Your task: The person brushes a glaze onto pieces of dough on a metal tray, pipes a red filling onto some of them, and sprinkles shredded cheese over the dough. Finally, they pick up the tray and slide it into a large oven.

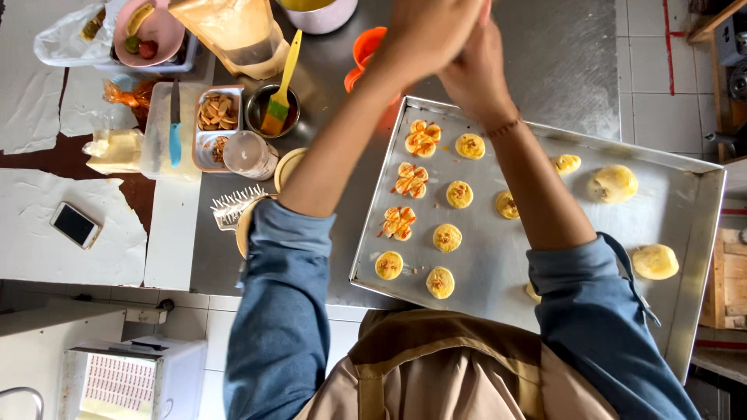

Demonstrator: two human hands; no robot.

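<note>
My left hand (424,35) and my right hand (476,71) are pressed together above the far edge of a metal baking tray (685,257). Whatever lies between the palms is hidden. The tray holds rows of small round dough pieces (447,237) with a filling in the middle. Three of them at the left (412,180) carry red sauce stripes. Larger plain dough balls (614,183) lie on the tray's right side. An orange cup (364,48) stands just under my left wrist.
Left of the tray stand a dark bowl with a yellow-handled brush (278,97), a box of nuts (217,113), a jar (249,154) and a blue-handled knife (174,134) on a white board. A phone (75,225) lies far left; a pink bowl (149,31) sits at the back.
</note>
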